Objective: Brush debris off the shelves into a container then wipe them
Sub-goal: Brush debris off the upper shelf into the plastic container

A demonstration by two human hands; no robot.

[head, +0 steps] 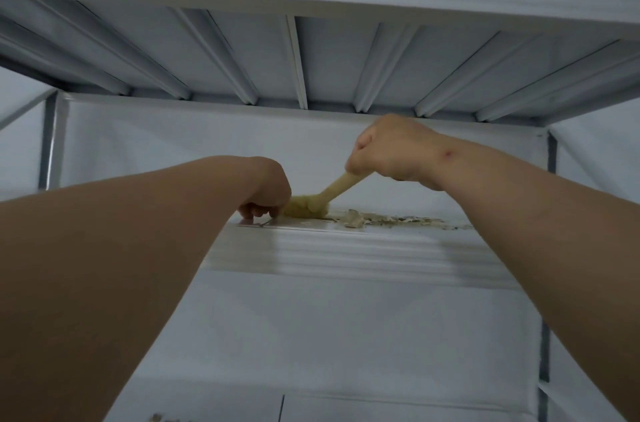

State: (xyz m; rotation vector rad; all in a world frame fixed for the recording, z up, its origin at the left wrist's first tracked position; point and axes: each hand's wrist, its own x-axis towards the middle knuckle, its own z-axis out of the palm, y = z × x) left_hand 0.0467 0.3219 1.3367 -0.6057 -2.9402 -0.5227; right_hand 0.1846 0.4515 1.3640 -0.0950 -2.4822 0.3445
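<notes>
Head view: the camera looks up from just below a white metal shelf, so only a thin strip of its top shows past the front edge. The right hand has its fingers wrapped around the pale handle of a brush, a full grip, and the bristle head rests on the shelf near the middle of the front edge. The left hand sits just beside the bristles, fingers curled down onto the shelf; whether it holds a container or anything else there I cannot tell, since the shelf edge hides what lies under the fingers. A line of debris, pale flakes and dark crumbs, lies along the front edge to the right of the brush, towards the right-hand post.

Judging from this, the brushing is under way but far from finished: most of the visible debris remains on this shelf. A few specks also show on the lower shelf at the bottom left. No cloth is in sight, so wiping has apparently not begun.
</notes>
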